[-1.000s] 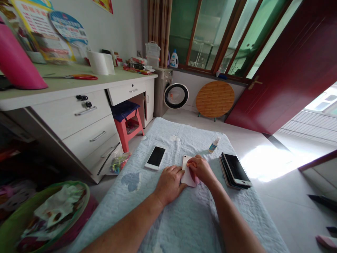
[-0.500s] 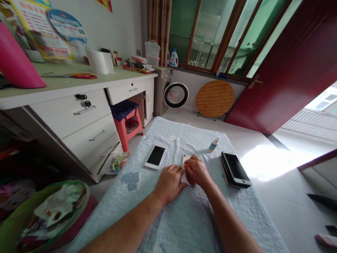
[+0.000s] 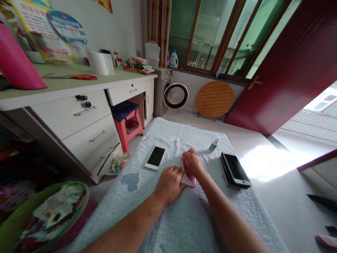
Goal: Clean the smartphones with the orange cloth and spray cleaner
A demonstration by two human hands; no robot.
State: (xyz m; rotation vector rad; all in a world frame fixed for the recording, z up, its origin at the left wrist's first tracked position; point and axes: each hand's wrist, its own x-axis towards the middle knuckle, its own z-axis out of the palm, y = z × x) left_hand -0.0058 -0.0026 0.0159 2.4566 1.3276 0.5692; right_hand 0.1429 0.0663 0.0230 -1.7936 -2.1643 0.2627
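A light pinkish phone (image 3: 187, 180) lies face down on the pale blue quilted cloth (image 3: 179, 225). My left hand (image 3: 170, 184) grips its left edge, the thumb at the near end. Over its upper part, my right hand (image 3: 193, 162) is closed on a pink cloth (image 3: 191, 178) that hangs down along the phone's right side. A white phone with a dark screen (image 3: 156, 157) rests to the left. On the right are a small spray bottle (image 3: 213, 144) and a stack of phones (image 3: 235, 169), the top one screen up.
A white desk (image 3: 68, 116) with drawers stands at the left, a red stool (image 3: 129, 128) beneath it. A basket of rubbish (image 3: 88, 202) sits at the lower left. Farther back are a washing machine (image 3: 161, 95) with its door open, a round wooden tabletop (image 3: 214, 99) and a red door (image 3: 276, 66).
My right hand has moved up and slightly left over the phone, covering its top end. More of the pink cloth shows below it. My left hand stays in place.
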